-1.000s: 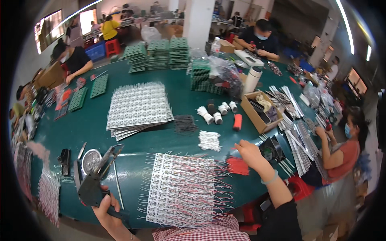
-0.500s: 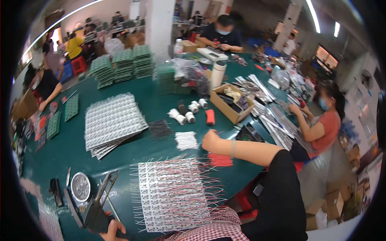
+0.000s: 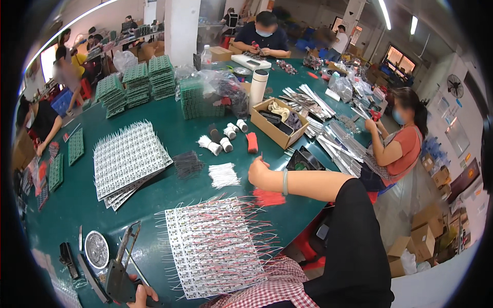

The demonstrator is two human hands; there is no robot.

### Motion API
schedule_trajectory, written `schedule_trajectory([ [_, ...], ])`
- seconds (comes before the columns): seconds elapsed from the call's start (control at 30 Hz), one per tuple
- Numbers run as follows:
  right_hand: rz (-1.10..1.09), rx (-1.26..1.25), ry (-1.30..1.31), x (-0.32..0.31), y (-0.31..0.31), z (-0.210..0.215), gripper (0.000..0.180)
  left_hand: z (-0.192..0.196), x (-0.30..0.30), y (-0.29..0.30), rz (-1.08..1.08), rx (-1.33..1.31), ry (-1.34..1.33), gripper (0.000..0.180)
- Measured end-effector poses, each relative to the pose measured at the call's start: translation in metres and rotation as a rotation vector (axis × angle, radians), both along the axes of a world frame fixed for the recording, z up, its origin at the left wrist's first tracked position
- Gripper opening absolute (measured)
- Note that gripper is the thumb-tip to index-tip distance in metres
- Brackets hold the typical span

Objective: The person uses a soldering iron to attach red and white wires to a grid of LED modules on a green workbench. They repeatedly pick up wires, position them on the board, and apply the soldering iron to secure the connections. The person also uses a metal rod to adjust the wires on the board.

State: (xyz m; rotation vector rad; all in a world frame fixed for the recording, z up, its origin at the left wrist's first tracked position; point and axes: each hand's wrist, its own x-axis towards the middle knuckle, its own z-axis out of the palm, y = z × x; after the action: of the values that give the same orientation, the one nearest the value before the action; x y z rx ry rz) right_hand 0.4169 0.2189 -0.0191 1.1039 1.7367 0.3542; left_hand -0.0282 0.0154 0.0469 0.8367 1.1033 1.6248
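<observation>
My left hand (image 3: 141,295), low at the left, is closed around the dark handle of a soldering gun (image 3: 121,280). Its metal tip points up and away, beside a round dish of greyish bits (image 3: 97,249). My right hand (image 3: 259,174) is over the far edge of a pile of short red wires (image 3: 269,197), fingers drawn together; whatever they pinch is too small to make out. Between my arms lies a white circuit board panel (image 3: 205,251) with rows of red and white wires sticking out from it.
Beyond the panel are white wires (image 3: 224,175), black wires (image 3: 188,164) and stacked white panels (image 3: 128,164). A cardboard box (image 3: 280,134), a flask (image 3: 259,87) and green board stacks (image 3: 162,77) stand farther back. Co-workers sit around the green table (image 3: 67,205).
The whole view has shifted, so the table's things appear farther left. My right hand remains by the red wires, its fingers now pointing more upward. My left hand still grips the soldering gun.
</observation>
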Motion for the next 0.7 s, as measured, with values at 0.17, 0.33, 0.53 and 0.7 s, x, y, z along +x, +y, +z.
schedule_trajectory([
  [0.17,-0.083,-0.092,0.031,-0.013,0.004,0.002,0.024,-0.007,0.01,0.006,0.171,-0.006,-0.037,0.049],
  [0.33,-0.194,-0.105,0.158,-0.005,0.005,0.008,0.024,-0.009,0.008,0.009,0.109,-0.017,-0.15,0.051],
  [0.53,0.103,0.108,0.242,-0.016,0.005,0.029,0.02,-0.004,0.011,0.016,0.1,-0.041,-0.169,0.055],
  [0.7,0.204,0.146,0.656,-0.061,0.01,0.068,0.014,0.0,0.022,0.032,0.12,-0.088,-0.07,0.051],
])
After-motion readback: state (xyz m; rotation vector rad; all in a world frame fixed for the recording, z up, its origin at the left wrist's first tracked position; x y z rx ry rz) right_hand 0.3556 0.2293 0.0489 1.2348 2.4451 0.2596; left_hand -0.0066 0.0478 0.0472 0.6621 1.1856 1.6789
